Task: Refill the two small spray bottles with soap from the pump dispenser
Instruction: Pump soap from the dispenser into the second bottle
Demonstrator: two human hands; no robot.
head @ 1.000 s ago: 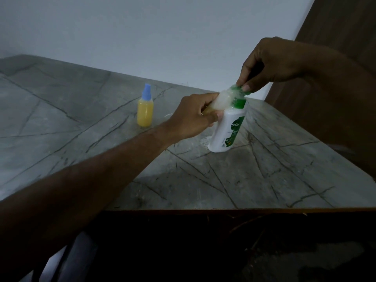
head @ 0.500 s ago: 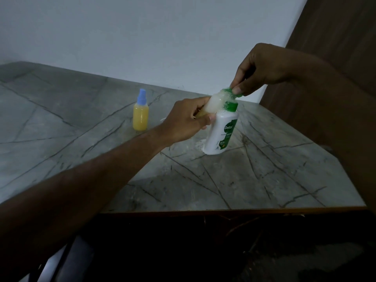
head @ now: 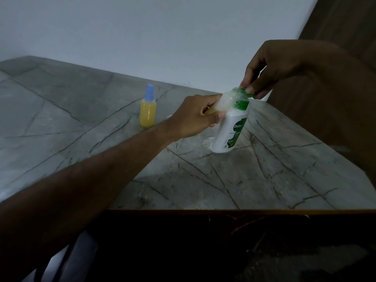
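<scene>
Filling most of the shot is a grey marble-look table [head: 81, 110] with dark veins, with a plain white wall [head: 162, 27] behind it and a brown wooden panel [head: 345, 27] up at 1 o'clock. On the table, right of centre, stands the white pump dispenser [head: 231, 132] with its green collar and green label, upright, base on the surface with a pale smear around it. The right hand [head: 270, 66] comes in from 2 o'clock, fingertips pinching down on the green pump head. The left hand [head: 195, 117] reaches in from 8 o'clock, fingers curled around a small spray bottle [head: 220, 103], tilted, its open end touching the pump nozzle and covered in white foam. The second spray bottle [head: 148, 110], yellow liquid and blue cap, stands upright at 9 o'clock from the left hand, apart from it.
</scene>
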